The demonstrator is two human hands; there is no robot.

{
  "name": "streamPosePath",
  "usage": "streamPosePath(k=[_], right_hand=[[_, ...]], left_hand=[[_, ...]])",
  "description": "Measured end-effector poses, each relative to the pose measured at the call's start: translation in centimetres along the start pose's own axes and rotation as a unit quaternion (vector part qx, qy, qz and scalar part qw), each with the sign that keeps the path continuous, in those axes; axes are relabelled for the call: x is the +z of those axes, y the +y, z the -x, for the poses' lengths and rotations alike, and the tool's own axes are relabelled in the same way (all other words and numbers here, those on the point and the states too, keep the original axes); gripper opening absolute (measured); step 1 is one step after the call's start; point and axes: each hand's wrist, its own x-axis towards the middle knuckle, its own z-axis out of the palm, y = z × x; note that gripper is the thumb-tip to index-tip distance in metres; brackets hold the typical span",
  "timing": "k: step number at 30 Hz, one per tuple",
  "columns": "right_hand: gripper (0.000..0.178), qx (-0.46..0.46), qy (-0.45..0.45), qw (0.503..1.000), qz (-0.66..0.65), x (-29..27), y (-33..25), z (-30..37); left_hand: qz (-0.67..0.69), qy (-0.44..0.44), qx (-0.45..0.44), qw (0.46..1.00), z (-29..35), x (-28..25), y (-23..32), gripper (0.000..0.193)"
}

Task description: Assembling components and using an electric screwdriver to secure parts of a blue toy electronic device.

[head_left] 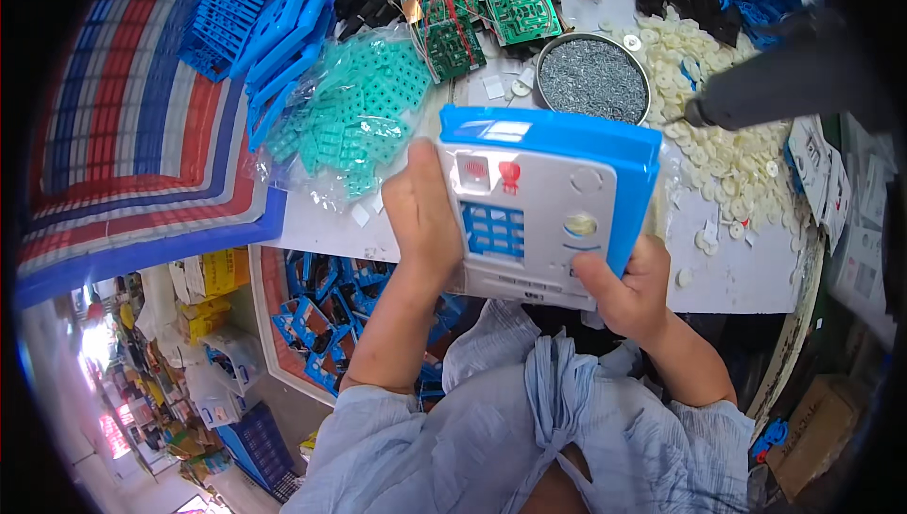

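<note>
In front of my body I hold a blue-and-white plastic casing, tilted, its white printed face toward me. That face has a grid of small openings with blue showing through and a round hole with a cream disc in it. My left hand grips its left edge, the fingers mostly hidden behind. At the lower right corner my right hand is closed on it, thumb on the white face. Just beyond the casing stand small metal screws in a round tin.
Turquoise keypads lie bagged at left, beside stacked blue casings. Wired green circuit boards are at the back. Cream discs cover the right side, under a dark tool. Below the table, a crate holds blue parts.
</note>
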Motion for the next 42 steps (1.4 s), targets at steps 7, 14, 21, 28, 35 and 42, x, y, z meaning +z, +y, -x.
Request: streamPosePath(k=[7,14,21,28,35,42], right_hand=[[0.030,0.043,0.102,0.988,-0.103,-0.1,0.1,-1.9],[0.028,-0.059,0.090,0.991,-0.079,1.5,0.1,-1.7],[0.031,-0.076,0.094,0.988,-0.101,0.9,-0.2,-1.9],[0.034,-0.086,0.057,0.994,-0.045,0.8,-0.5,-1.3],[0.033,-0.088,0.064,0.994,0.029,1.1,-1.1,-1.1],[0.034,-0.059,0.050,0.997,0.002,0.6,-1.8,-1.3]], left_hand=[[0.164,-0.085,-0.101,0.978,0.5,0.3,-1.3,0.051],[0.065,0.036,0.035,0.997,1.9,1.3,-2.8,0.055],[0.098,-0.042,-0.051,0.993,0.0,0.4,0.1,0.059],[0.107,0.000,-0.021,0.994,0.3,0.5,0.6,0.057],[0.037,-0.020,0.008,0.999,-0.4,0.3,-1.7,0.051],[0.207,0.008,-0.101,0.973,-0.7,0.6,1.3,0.059]])
